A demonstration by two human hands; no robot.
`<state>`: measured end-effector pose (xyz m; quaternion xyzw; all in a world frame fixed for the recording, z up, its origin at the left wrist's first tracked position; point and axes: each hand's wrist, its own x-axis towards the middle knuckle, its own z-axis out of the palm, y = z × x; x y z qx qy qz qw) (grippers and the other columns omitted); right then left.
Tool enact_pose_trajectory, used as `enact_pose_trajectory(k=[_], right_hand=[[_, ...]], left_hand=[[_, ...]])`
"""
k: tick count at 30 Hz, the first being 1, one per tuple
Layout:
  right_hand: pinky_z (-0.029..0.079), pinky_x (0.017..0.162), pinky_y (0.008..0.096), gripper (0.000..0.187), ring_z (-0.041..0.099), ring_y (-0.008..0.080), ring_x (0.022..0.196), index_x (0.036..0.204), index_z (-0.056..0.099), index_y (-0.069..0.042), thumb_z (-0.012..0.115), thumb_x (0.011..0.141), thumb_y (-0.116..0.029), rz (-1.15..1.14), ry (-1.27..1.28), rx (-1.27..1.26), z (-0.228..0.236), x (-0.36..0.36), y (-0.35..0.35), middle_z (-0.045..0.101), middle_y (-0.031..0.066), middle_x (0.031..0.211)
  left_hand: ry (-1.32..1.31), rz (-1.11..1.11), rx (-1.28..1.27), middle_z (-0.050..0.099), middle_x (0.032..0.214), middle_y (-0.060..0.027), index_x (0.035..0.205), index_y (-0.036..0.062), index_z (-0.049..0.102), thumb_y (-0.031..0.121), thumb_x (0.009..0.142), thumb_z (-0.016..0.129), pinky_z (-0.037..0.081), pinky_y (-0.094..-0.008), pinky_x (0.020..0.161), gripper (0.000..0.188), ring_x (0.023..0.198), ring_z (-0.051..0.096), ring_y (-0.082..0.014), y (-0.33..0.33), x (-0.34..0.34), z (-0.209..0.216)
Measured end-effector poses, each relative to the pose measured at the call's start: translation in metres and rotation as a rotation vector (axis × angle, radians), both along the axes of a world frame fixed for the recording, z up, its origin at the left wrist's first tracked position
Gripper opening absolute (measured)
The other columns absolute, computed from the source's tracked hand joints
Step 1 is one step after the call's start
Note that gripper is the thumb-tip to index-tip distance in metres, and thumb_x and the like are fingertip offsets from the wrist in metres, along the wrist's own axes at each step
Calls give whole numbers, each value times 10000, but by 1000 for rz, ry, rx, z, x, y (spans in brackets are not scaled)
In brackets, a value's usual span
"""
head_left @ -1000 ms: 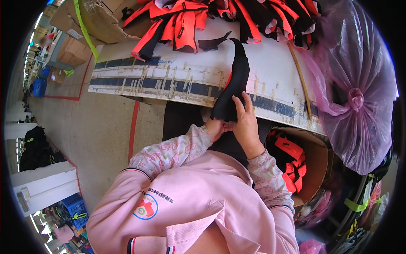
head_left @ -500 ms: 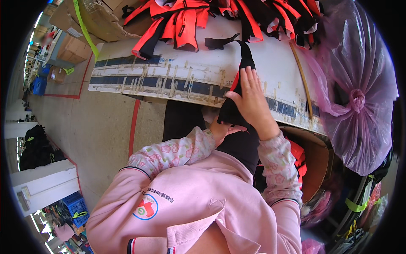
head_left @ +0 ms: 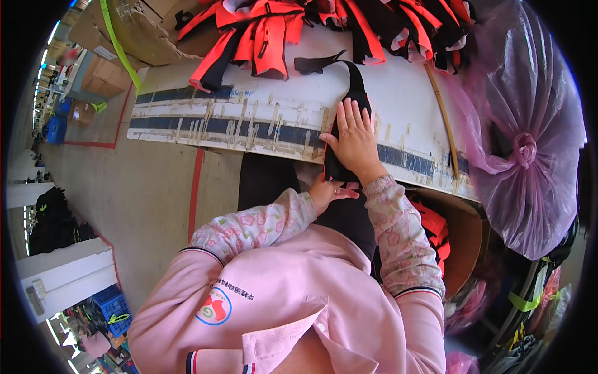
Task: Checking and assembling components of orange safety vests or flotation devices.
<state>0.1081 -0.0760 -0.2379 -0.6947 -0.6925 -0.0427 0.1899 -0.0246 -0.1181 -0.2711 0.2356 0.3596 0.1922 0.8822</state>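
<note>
- right grip (head_left: 355, 138): palm down on the black fabric piece (head_left: 337, 167), fingers straight and near each other, thumb spread out to the left. not closed on anything.
- left grip (head_left: 326, 192): at the near end of the same piece, below the worktop's front edge, some fingers pointing right. partly hidden, couldn't tell if it was pinching.
- black fabric piece: ran from the worktop (head_left: 293, 95) over its front edge toward the person's lap, thin red-orange line along one side. narrow far end curved left.
- worktop: white, dark blue stripes, worn tape strips along the front.
- beyond the piece: pile of orange-and-black pieces (head_left: 269, 45) at the far side.
- right of the piece: thin wooden stick (head_left: 443, 118), then knotted purple translucent bag (head_left: 529, 193).
- below worktop, right: open cardboard box (head_left: 466, 243) with orange and black pieces in it.
- far left: torn carton (head_left: 134, 37), yellow-green strap (head_left: 118, 47) hanging across it.
- floor (head_left: 159, 187): grey, red line (head_left: 196, 187) on it.
</note>
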Motion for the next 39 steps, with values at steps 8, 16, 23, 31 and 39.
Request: enact_pose_trajectory(k=[8,16,23,31,39], right_hand=[[175,1069,417,719,280,296,1294,1309,334,26,493,822,-479,7,19,19,7,-1,11,346,195,1358],[151,1076,431,714,265,318,1293,1295,350,20,626,746,-345,19,105,-34,19,-5,0,319,194,1371],[302,1005,381,325,426,319,1184,1138,530,-2,557,832,-106,43,682,68,33,16,-21,469,185,1254],[411,855,418,352,495,343,1025,1140,504,-20,562,807,-114,-636,-68,-74,21,158,-100,525,175,1114],[443,783,423,324,516,326,987,1100,514,-39,568,803,-158,-765,-167,-167,11,187,-120,509,135,1127]], left_hand=[[-22,-24,-31,581,1005,-225,1176,-20,419,79,884,388,524,-446,759,309,838,620,-374,9,0,-5],[31,137,-180,530,1108,-176,1343,158,259,-4,861,410,535,-489,691,530,848,614,-342,-6,11,12],[-123,31,46,618,943,-135,1131,53,502,271,926,409,538,-383,710,314,821,629,-270,-10,8,-13],[-102,-12,66,602,986,-103,1119,71,508,304,928,431,536,-355,699,311,837,619,-241,-4,9,-9],[-73,-21,88,600,971,-124,1097,61,514,322,929,427,529,-352,700,323,757,618,-235,-7,1,13]])
